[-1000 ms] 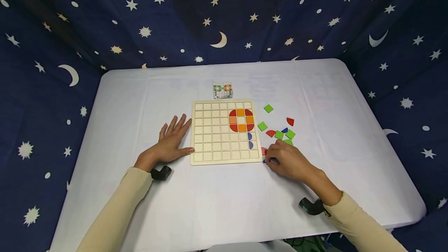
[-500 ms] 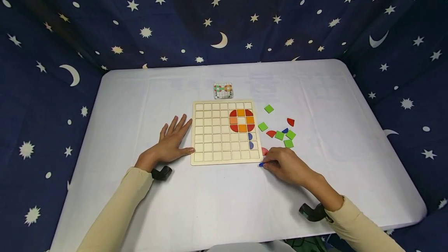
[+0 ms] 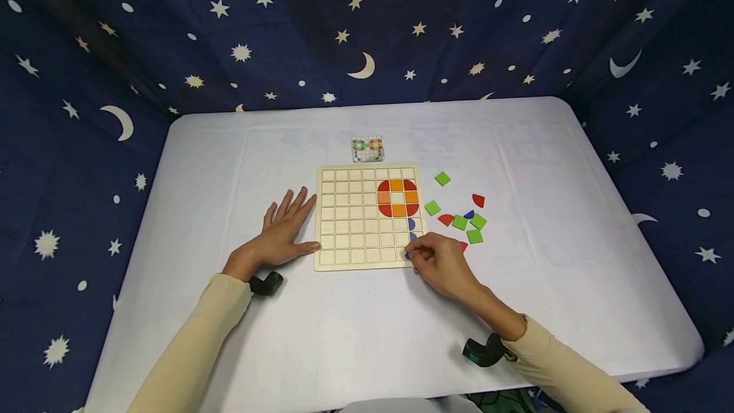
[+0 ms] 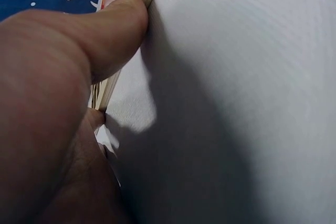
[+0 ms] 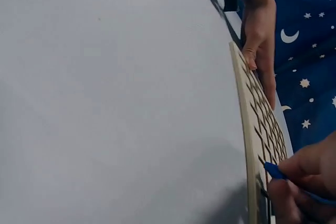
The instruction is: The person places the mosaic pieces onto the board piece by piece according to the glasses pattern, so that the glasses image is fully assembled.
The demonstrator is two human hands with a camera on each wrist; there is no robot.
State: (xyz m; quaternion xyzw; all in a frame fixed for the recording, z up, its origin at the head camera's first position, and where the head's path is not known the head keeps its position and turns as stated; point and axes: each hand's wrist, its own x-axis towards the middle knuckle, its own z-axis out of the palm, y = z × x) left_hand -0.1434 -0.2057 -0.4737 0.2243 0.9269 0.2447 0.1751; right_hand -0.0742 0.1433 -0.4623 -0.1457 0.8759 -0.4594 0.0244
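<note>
My right hand (image 3: pixel 441 264) pinches a small blue half-circle tile (image 5: pixel 274 170) between thumb and fingertips, over the lower right corner of a wooden grid board (image 3: pixel 344 229). With its fingers spread, my left hand (image 3: pixel 281 234) lies flat on the table, its thumb and fingertips touching the board's left edge. On the board, orange square tiles (image 3: pixel 398 210) and red quarter-circle tiles (image 3: pixel 384 210) form a ring around one bare cell. Below the ring are two more blue half-circles; the lower blue half-circle (image 3: pixel 413 236) is partly covered by my right hand.
To the right of the board lie several green square tiles (image 3: pixel 474 236), some red quarter-circles (image 3: pixel 478 200) and a blue half-circle (image 3: pixel 469 214). A small pattern card (image 3: pixel 367 149) sits behind the board on the white-covered table (image 3: pixel 258 349). Star-print cloth (image 3: pixel 287 30) hangs around it.
From beside the board, my right hand has picked up the blue half-circle and carried it left over the lower right corner. My left hand has stayed in place.
</note>
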